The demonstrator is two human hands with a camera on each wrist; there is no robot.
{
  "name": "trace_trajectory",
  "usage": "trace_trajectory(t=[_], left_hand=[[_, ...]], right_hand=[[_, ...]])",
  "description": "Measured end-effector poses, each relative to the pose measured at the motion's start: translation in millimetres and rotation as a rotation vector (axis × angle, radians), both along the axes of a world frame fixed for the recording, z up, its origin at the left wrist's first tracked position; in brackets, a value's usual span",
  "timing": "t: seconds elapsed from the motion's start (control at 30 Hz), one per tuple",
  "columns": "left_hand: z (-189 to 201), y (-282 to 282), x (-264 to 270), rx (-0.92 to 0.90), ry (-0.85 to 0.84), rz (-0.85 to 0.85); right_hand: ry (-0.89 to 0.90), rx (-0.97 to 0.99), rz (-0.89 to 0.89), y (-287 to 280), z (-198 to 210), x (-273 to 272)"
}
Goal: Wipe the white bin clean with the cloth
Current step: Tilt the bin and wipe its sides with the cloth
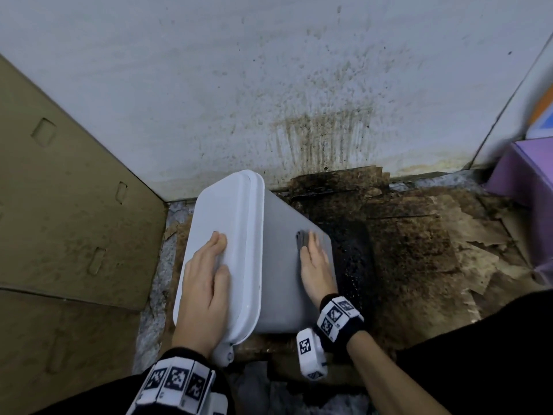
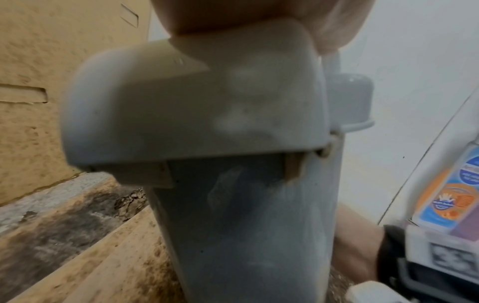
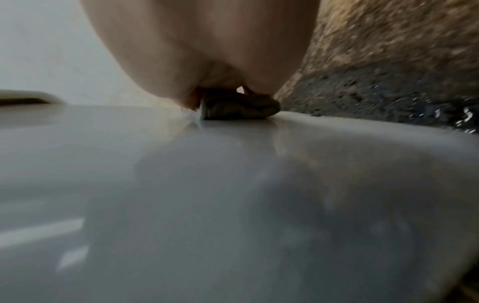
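The white bin (image 1: pixel 278 265) lies tipped over on the floor with its closed lid (image 1: pixel 215 211) facing left. My left hand (image 1: pixel 206 283) rests flat on the lid with straight fingers. My right hand (image 1: pixel 315 265) presses a small grey cloth (image 1: pixel 301 239) flat onto the bin's upturned side, near its bottom end. In the right wrist view the folded cloth (image 3: pixel 238 108) sits under my fingertips on the smooth bin wall (image 3: pixel 233 194). In the left wrist view the lid's hinge end (image 2: pixel 181 102) and the bin body (image 2: pixel 246 225) fill the picture.
A tall cardboard sheet (image 1: pixel 59 205) stands at the left. The wall (image 1: pixel 299 85) behind is spattered brown. Torn, soaked cardboard (image 1: pixel 419 235) with a dark wet patch (image 1: pixel 356 253) covers the floor right of the bin. A purple box (image 1: pixel 526 172) sits at far right.
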State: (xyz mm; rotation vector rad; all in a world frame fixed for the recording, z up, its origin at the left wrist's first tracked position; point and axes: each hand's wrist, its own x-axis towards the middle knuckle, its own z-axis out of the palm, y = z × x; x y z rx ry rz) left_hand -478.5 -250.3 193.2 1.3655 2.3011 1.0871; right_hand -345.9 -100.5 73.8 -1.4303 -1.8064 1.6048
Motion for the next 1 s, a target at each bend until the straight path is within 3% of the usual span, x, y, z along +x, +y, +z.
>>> trace_trajectory(t=[0.17, 0.33, 0.53, 0.7, 1.0], left_hand=[[-2.4, -1.7, -4.2, 0.000, 0.010, 0.013], [-2.3, -4.0, -7.4, -0.001, 0.001, 0.021], [2.7, -3.5, -4.6, -0.010, -0.019, 0.034], [3.8, -2.9, -2.9, -0.021, -0.009, 0.030], [2.4, -4.3, -6.4, -0.029, 0.001, 0.057]], right_hand=[[0.136, 0.187, 0.081, -35.0, 28.5, -12.2], [0.096, 0.346, 0.200, -25.3, -5.8, -3.2], [-0.056, 0.109, 0.130, 2.4, -49.7, 23.8], [-0.095, -0.028, 0.062, 6.8, -48.7, 31.1], [-0.007, 0.184, -0.007, -60.4, -0.9, -0.1]])
